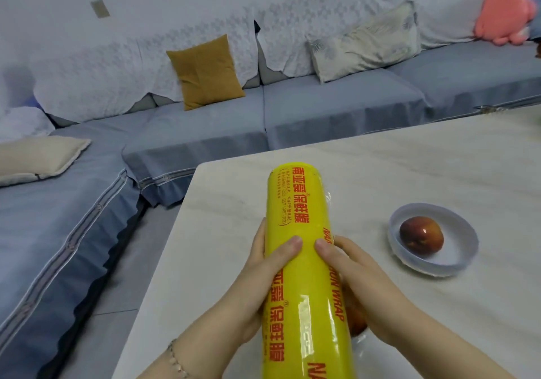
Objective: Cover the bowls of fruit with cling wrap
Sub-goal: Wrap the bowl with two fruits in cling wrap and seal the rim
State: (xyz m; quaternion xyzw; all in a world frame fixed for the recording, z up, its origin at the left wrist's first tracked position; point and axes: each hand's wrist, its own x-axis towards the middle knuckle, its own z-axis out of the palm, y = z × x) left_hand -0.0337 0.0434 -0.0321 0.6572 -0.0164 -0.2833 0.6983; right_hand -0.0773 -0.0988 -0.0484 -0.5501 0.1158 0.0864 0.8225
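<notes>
Sofa seating (205, 132) in grey-blue runs along the far and left edges of our pale marbled desk (409, 159), with a strip of floor (117, 276) between. We hold the cling wrap roll (295, 203), a long yellow tube with red print, lengthways above the desk near its left edge. Our left hand (263, 264) and right hand (351, 264) curl round its middle from either side, thumbs on top, nearly meeting. Rightward, well in from the edges, a white bowl (465, 250) holds one red apple (421, 238). Another reddish fruit (357, 324) peeks from under the roll; its container is hidden. Plain desk surface runs from the bowl to the far edge.
</notes>
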